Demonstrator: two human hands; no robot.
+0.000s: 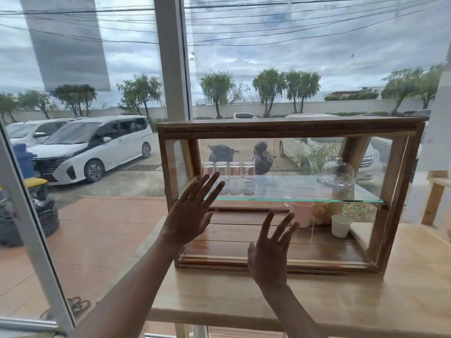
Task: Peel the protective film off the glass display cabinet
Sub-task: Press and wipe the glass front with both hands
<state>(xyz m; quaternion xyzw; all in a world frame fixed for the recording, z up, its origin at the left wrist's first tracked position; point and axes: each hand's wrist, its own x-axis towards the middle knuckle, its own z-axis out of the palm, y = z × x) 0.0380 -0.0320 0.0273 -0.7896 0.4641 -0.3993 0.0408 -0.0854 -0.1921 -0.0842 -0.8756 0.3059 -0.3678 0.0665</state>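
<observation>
Glass display cabinet (288, 129): wood-framed, standing on pale wooden surface (366, 301) before a window. Left hand (189, 215) and right hand (268, 257): raised before its front pane, fingers spread, pinching nothing. Protective film: cannot tell. Glass shelf (292, 191): four tumblers (228, 178).

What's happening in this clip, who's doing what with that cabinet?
A person reaches both hands, fingers spread, toward the front glass of a wooden-framed display cabinet on a wooden table. The left hand is near the glass shelf, the right hand lower. Neither grips anything; no loose film is visible yet.
</observation>
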